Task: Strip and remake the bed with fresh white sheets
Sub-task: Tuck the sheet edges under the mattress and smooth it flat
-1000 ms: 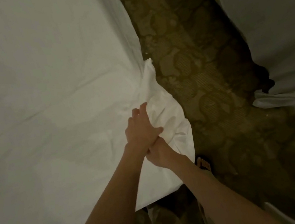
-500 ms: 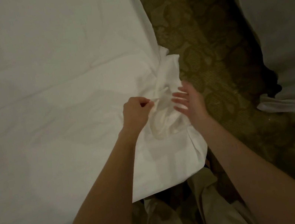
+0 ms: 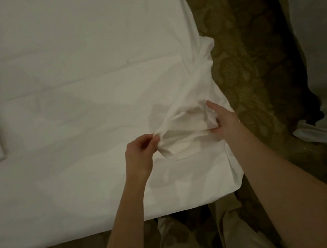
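Both hands have spread apart: left hand (image 3: 141,152) pinches and right hand (image 3: 224,122) grips the bunched white cotton sheet corner (image 3: 183,129); tucking remains undone.

Wearing no sleeves on both forearms; showing bare hands (image 3: 139,156) without rings or watch; wearing loose pale beige trousers (image 3: 238,239) below.

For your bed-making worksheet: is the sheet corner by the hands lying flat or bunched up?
Bunched up: the sheet corner is gathered into folds between the left hand and right hand.
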Tool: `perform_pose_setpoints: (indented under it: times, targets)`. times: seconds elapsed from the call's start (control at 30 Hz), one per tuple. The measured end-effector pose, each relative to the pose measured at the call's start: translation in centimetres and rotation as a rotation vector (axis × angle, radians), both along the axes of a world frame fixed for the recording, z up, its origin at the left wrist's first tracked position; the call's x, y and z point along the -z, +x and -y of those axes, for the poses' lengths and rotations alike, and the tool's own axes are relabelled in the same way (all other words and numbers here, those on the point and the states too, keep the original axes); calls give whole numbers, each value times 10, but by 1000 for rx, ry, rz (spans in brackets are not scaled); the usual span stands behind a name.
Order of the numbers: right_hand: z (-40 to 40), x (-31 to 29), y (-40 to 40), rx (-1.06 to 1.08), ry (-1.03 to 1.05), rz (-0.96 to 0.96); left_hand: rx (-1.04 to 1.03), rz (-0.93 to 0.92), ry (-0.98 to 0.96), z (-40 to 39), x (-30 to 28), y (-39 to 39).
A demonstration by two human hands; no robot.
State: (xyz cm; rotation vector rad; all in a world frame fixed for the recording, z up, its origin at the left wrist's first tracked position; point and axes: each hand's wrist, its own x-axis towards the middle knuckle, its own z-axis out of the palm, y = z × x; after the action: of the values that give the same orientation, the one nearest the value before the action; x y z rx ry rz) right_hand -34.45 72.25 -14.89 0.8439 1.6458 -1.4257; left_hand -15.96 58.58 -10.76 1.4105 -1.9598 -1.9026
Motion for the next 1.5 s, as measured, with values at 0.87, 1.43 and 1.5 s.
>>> perform_pose_setpoints:
  times: [0.87, 1.43, 1.5]
  targets:
    - [221, -79, 179, -1161, -241, -681, -124, 13, -225, 93, -35, 106]
    - [135, -40, 258, -670, -163, 45, -438, 146, 399, 95, 0, 196]
    - [97, -29, 255, -643, -88, 232, -450, 179, 450, 98, -1, 190]
